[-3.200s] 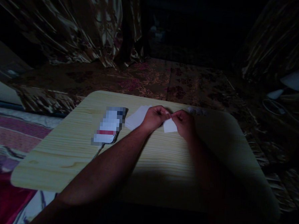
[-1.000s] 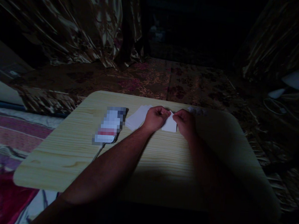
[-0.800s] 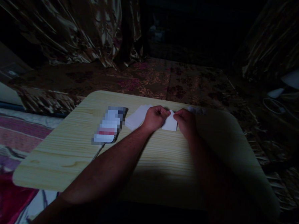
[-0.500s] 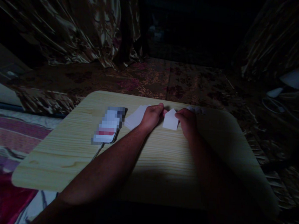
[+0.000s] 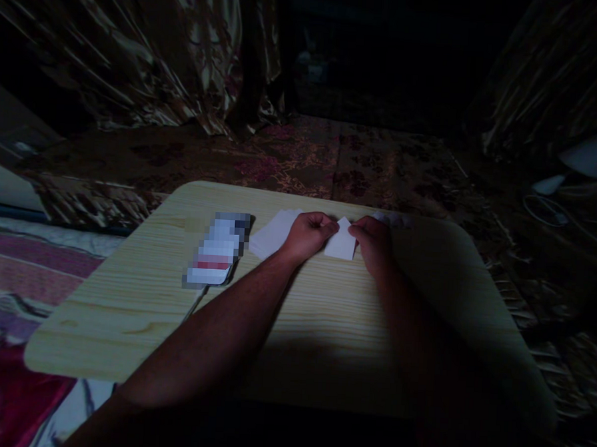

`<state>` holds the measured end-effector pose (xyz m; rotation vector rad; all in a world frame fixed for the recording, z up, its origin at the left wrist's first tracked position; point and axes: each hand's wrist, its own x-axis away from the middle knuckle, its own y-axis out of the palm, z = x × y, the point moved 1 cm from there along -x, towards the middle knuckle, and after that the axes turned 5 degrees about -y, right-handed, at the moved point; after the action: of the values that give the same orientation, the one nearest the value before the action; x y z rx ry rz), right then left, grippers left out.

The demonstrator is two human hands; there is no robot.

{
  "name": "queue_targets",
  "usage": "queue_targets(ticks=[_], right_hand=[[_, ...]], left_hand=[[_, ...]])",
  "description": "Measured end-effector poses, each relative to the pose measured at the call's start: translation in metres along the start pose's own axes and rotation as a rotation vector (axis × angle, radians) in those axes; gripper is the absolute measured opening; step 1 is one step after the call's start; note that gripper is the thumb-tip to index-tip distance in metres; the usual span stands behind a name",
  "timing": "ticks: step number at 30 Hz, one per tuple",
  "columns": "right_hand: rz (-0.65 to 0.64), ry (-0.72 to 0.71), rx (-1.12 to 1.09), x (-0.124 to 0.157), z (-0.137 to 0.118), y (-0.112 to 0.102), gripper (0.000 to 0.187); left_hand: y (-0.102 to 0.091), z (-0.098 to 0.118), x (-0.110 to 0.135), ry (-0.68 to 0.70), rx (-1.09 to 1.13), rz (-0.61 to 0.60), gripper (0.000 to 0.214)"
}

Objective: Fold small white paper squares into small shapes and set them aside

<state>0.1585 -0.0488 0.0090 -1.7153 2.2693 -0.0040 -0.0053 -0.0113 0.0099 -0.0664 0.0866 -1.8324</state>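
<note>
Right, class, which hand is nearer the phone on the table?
Left. The left hand is to the right of the phone, past the white sheets; the right hand is farther right, across the small white paper.

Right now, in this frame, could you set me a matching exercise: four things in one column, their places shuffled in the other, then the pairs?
1. pointed white paper
2. white sheets
3. pixelated device
4. striped bedding

A. beyond the tabletop, on the left
B. on the tabletop, cable at its near end
C. between left hand and right hand
D. partly hidden by the left hand

Pairs: 1-C, 2-D, 3-B, 4-A
</note>
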Motion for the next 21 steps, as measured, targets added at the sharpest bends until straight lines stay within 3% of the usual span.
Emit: queue_targets(ticks=[7, 21], right_hand=[[-0.020, 0.002, -0.007, 0.0013, -0.0037, 0.0004, 0.015], [-0.021, -0.003, -0.017, 0.0015, -0.0044, 0.0015, 0.016]], left_hand=[[-0.0013, 0.0002, 0.0006, 0.005, -0.055, -0.045, 0.032], [0.0000, -0.0009, -0.0015, -0.013, 0.052, -0.034, 0.022]])
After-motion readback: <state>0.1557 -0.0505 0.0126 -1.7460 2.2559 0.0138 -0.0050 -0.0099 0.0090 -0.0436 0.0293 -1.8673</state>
